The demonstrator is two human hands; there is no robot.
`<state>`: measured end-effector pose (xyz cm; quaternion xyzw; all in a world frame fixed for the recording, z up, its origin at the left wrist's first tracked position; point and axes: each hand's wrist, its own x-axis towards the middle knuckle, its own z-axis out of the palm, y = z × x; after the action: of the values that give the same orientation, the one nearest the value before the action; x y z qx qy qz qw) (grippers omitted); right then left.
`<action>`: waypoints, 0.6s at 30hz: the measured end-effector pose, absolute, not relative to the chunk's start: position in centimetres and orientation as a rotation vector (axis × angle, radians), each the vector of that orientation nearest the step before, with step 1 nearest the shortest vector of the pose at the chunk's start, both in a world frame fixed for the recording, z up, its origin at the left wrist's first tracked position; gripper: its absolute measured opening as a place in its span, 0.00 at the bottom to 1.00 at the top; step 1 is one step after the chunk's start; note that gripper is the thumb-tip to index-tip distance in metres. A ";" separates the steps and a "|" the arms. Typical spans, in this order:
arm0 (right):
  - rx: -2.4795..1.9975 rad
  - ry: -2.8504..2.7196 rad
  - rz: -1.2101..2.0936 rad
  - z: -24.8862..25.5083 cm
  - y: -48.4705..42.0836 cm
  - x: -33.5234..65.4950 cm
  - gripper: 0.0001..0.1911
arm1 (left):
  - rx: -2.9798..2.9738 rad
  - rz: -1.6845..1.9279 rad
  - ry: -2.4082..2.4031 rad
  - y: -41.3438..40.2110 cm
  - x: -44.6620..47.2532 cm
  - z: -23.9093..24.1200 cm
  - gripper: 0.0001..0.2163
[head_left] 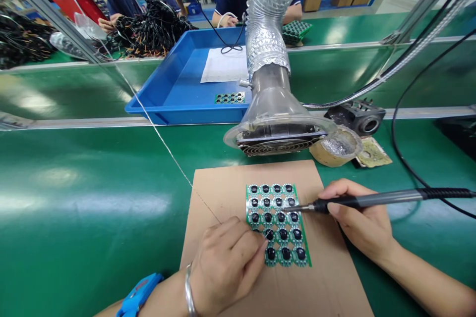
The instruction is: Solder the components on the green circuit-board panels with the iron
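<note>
the blue tray [186, 115] holds paper [223, 65] and a little board [229, 97]. the right hand [362, 225] has fingers closed on an iron [383, 200]; the left hand [228, 262] pinches wire [159, 134] (the big board [275, 220] lies on cardboard [213, 190]).

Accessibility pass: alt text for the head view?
A right hand holds a soldering iron, tip over a panel of round circuit boards on cardboard; the left hand, a thin wire running to it, covers the panel's lower-left corner. Behind hangs a funnel-shaped hood.

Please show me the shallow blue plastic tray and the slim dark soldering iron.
Shallow blue plastic tray [193, 117]: head view, on its front wall.
Slim dark soldering iron [366, 200]: head view, on its handle.
</note>
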<state>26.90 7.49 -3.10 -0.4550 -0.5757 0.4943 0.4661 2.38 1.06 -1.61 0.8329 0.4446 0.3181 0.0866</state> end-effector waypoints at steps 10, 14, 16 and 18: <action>-1.100 -1.398 1.233 -2.9 7.5 26.9 0.07 | 2.515 0.915 1.340 1.3 2.5 -1.8 0.02; -1.099 -1.291 1.252 -2.8 7.6 27.2 0.06 | 2.504 0.941 1.337 1.2 2.7 -1.7 0.03; -1.124 -1.260 1.243 -2.8 7.6 27.6 0.07 | 2.501 0.944 1.334 1.2 2.9 -1.7 0.02; -1.145 -1.246 1.240 -2.8 7.7 27.9 0.07 | 2.509 0.925 1.329 1.3 3.1 -1.8 0.02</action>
<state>27.86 7.71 -2.78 -0.4732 -0.5147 0.5124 0.4987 3.07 1.30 -1.82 0.8376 0.4438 0.3089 0.0778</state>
